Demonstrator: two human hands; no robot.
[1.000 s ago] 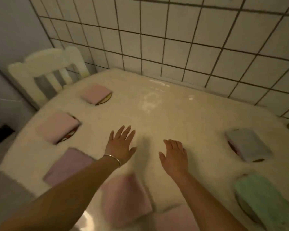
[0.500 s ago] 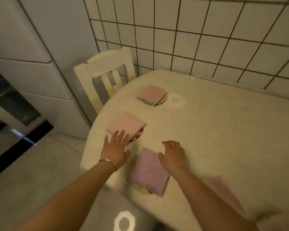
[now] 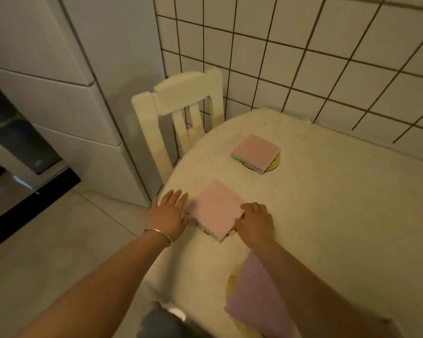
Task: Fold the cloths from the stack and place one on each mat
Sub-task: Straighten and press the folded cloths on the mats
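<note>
Far left: a dark glass-fronted appliance (image 3: 15,142), cut off by the frame edge; contents unreadable. Next to it a white cabinet (image 3: 66,98), then a cream chair (image 3: 181,103) pushed against the rounded end of the worktop (image 3: 340,215). Tiled wall (image 3: 303,57) behind.

Left hand (image 3: 167,214): flat, fingers spread wide, palm down at the worktop's left edge, holding nothing. Its fingertips sit just beside the left edge of the middle pink cloth (image 3: 216,209); actual contact cannot be confirmed. A metal bangle (image 3: 158,234) is on that wrist.

Middle pink cloth: folded square, lying on a mat (image 3: 203,228) of which only a thin patterned sliver shows at the near edge. The mat's design is not legible.

Right hand (image 3: 254,223): fingers curled at the cloth's right near corner, touching it. The fingertips are hidden under the knuckles, so whether it pinches the cloth or only presses on it cannot be told.

Farther back and right: a second folded pink cloth (image 3: 255,151) on a round yellow mat (image 3: 274,165), mostly covered.

Near, lower right: a lilac cloth (image 3: 254,296) on another yellowish mat (image 3: 230,284), partly hidden by the right forearm and blurred.

Bottom centre: a grey-blue blurred shape (image 3: 161,323), unidentifiable.
</note>
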